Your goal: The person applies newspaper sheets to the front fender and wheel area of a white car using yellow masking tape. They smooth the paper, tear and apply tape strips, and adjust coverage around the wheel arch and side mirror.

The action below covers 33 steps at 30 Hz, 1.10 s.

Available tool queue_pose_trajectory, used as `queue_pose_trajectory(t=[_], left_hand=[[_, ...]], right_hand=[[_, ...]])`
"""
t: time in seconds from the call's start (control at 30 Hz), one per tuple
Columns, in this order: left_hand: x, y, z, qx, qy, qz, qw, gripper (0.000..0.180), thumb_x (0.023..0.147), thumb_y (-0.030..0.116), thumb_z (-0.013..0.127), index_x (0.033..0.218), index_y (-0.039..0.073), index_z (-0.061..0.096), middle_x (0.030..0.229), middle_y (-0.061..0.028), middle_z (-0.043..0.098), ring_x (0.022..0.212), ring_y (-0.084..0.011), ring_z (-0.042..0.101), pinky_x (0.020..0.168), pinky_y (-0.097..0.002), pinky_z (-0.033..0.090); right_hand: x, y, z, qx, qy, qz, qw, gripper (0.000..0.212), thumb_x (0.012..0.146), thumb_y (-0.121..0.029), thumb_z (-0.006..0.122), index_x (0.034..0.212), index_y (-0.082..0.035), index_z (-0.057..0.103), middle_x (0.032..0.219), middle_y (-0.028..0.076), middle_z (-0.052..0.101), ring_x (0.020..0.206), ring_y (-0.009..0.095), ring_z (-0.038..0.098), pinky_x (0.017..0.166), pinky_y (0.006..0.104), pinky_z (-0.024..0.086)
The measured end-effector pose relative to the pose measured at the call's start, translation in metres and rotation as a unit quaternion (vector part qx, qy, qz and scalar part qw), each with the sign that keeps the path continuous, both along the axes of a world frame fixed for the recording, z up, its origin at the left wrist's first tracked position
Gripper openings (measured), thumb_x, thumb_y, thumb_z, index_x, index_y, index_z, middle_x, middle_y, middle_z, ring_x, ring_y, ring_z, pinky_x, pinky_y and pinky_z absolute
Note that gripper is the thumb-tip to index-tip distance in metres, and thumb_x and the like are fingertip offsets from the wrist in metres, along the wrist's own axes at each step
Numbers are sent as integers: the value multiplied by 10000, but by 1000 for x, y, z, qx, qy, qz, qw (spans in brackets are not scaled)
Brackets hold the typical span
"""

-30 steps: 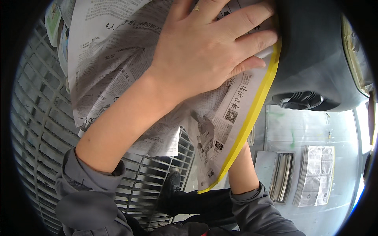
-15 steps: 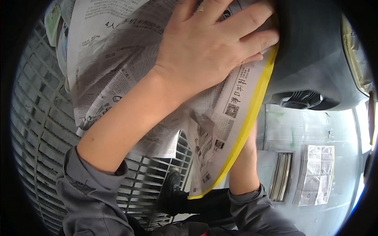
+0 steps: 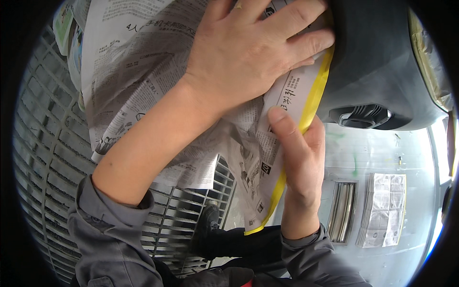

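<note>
A printed newspaper sheet (image 3: 143,62), creased and hanging, spreads across the upper middle. Yellow masking tape (image 3: 313,98) runs down its right edge. My left hand (image 3: 244,52) lies over the sheet with its fingers spread, the fingertips near the taped edge beside a dark grey moulded panel (image 3: 373,57). Lower down, my right hand (image 3: 303,155) grips the taped edge of the newspaper, thumb on the printed face and the other fingers hidden behind. Below that grip the sheet's lower corner hangs loose.
A vent-like recess (image 3: 361,116) sits low in the dark panel. Metal grating (image 3: 52,167) covers the floor at left. Folded, yellow-edged newspapers (image 3: 385,210) are at right, near a metal-framed slot (image 3: 342,213). My shoe (image 3: 209,222) shows below the sheet.
My right hand has come from behind the sheet to its edge, with the thumb now on the front. The lower taped corner has shifted slightly up and right. My left hand stays spread.
</note>
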State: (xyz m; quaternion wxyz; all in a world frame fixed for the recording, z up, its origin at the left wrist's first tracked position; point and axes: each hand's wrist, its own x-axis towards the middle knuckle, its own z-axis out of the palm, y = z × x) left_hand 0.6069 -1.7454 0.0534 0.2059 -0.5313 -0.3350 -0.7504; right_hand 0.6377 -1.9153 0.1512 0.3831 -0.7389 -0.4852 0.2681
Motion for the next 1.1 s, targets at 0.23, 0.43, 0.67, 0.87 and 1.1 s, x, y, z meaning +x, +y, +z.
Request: queue_pose_trajectory(t=[0.23, 0.43, 0.67, 0.87, 1.1], left_hand=[[-17, -22, 7, -89, 22, -198, 976, 250, 853, 340, 699, 1092, 275, 728, 1327, 18, 560, 1297, -283, 477, 1093, -545, 398], [-16, -26, 13, -77, -27, -162, 983, 242, 851, 315, 689, 1087, 276, 725, 1314, 12, 565, 1288, -281, 480, 1106, -523, 389], [6, -7, 3, -1, -75, -134, 988, 206, 871, 309, 663, 1065, 289, 729, 1353, 16, 544, 1322, -273, 452, 1145, -518, 353], [7, -3, 3, 29, -101, -129, 986, 194, 869, 314, 663, 1048, 296, 735, 1350, 12, 543, 1322, -274, 458, 1155, -520, 338], [9, -1, 3, 28, -88, -90, 992, 175, 862, 319, 670, 1015, 291, 750, 1338, 0, 546, 1310, -282, 469, 1155, -520, 338]], right_hand=[[15, -5, -18, 4, 69, -13, 998, 519, 1103, -427, 428, 1214, 39, 627, 1027, 81, 697, 894, 123, 652, 764, 267, 522], [48, 7, -34, 16, 256, -32, 966, 545, 1108, -391, 393, 1377, 67, 514, 1254, 178, 652, 1087, 247, 677, 929, 379, 558], [59, 15, -28, 34, 284, -10, 958, 647, 1111, -472, 311, 1480, 52, 400, 1410, 210, 553, 1238, 310, 611, 1039, 436, 526], [59, 12, -36, 31, 240, -7, 970, 690, 1085, -549, 341, 1515, -11, 378, 1417, 199, 553, 1229, 337, 615, 1022, 477, 531], [50, 10, -35, -17, 294, -38, 955, 603, 1115, -422, 345, 1494, 42, 407, 1397, 174, 576, 1243, 259, 602, 1068, 376, 478]])
